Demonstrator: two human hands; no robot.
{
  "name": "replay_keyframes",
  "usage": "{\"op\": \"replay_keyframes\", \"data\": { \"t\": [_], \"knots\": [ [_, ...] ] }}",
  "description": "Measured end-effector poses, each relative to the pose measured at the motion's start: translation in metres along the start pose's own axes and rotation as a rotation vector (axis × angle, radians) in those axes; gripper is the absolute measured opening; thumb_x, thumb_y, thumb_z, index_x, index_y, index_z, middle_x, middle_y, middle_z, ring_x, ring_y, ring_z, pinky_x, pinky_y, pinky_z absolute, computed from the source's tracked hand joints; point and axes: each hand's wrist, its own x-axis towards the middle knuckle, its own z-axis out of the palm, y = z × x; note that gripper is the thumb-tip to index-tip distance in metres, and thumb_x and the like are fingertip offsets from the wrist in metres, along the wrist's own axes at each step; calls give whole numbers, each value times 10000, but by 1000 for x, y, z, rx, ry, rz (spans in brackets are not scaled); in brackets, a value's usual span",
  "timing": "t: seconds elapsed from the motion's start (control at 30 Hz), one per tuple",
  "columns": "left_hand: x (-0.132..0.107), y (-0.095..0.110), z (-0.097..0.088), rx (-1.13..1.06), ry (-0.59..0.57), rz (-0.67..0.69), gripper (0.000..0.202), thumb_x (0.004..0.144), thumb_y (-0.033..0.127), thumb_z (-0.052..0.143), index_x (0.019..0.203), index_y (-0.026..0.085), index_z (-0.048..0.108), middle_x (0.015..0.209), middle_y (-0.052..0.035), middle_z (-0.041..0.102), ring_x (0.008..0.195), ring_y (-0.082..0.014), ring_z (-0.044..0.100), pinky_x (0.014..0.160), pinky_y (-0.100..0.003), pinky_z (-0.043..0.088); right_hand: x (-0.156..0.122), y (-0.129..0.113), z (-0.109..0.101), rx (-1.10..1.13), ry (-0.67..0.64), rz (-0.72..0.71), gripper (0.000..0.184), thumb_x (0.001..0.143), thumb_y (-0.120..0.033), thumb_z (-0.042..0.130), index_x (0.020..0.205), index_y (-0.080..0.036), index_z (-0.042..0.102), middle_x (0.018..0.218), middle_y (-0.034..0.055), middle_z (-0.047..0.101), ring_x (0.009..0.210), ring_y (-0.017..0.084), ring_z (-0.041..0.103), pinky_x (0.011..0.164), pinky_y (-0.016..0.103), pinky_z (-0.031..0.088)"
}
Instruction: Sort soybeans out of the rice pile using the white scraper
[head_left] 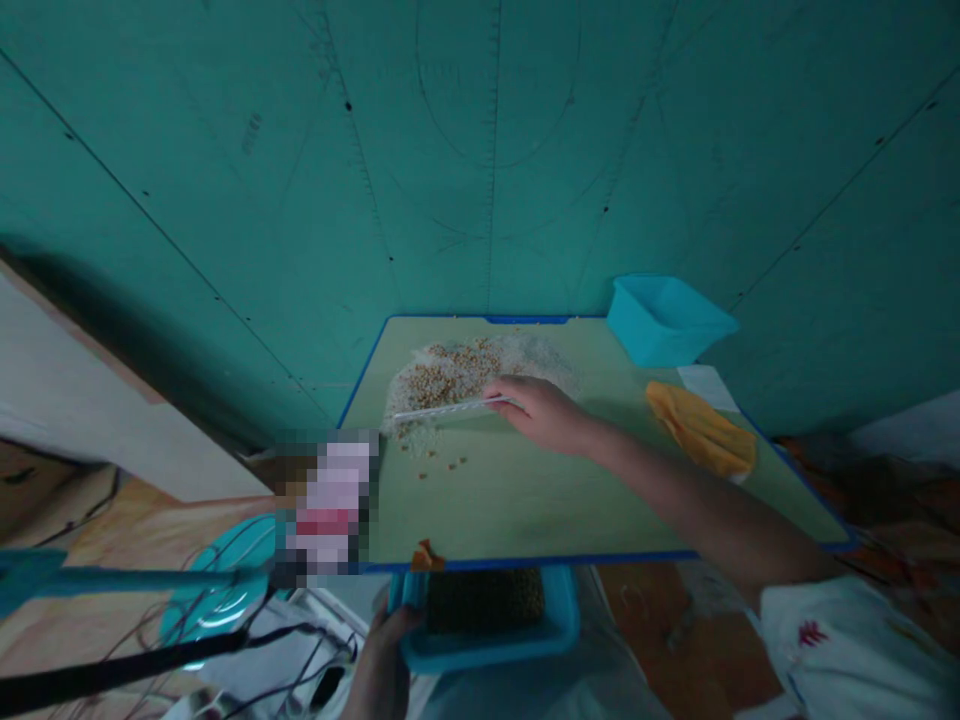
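My right hand (536, 408) is closed on one end of a thin, pale ruler (442, 409), which stretches to the left along the near side of a spread pile. Pale rice-like grains (540, 352) and yellow-brown beans (442, 380) are mixed in that pile on the board. Below the front edge, my left hand (391, 640) grips the left side of a blue plastic bin (487, 655). Dark greenish grains or beans (484, 600) fill much of the bin. A few loose beans (451, 466) lie on the near side of the ruler.
The pale board (525, 510) has a blue rim and stands against a green wall (487, 150). An empty-looking blue bin (667, 325) sits at its back right corner, near a yellow cloth (701, 430). An orange scrap (427, 556) lies at the front edge. Cables and a turquoise stool (225, 580) are at left.
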Motion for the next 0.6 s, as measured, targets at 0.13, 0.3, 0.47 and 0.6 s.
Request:
{"op": "replay_keyframes", "data": {
  "t": [0.13,0.3,0.47,0.6],
  "knots": [
    [-6,0,-2,5,-3,11,315,567,164,639,871,218,702,698,-10,758,838,-318,654,618,-357,490,13,3,12,28,-24,-15,147,846,-112,469,915,-188,574,875,25,656,801,133,590,709,234,402],
    [-12,0,-10,-22,26,30,317,559,146,643,861,221,704,785,-6,768,966,-325,620,746,-370,492,14,3,16,38,-65,-62,142,839,-96,475,884,-184,576,862,29,649,802,135,585,720,237,401],
    [-6,-2,-14,-13,48,23,344,579,144,628,907,225,688,785,3,766,927,-303,642,723,-351,500,1,3,8,51,-88,-60,133,846,-115,476,886,-195,576,859,24,643,811,138,582,722,243,407],
    [-1,0,-11,1,32,36,322,544,145,644,855,208,701,690,-6,755,823,-303,667,636,-337,503,-8,3,1,52,-106,-40,119,856,-140,477,897,-192,576,855,28,643,804,140,586,716,244,413]
  ]
}}
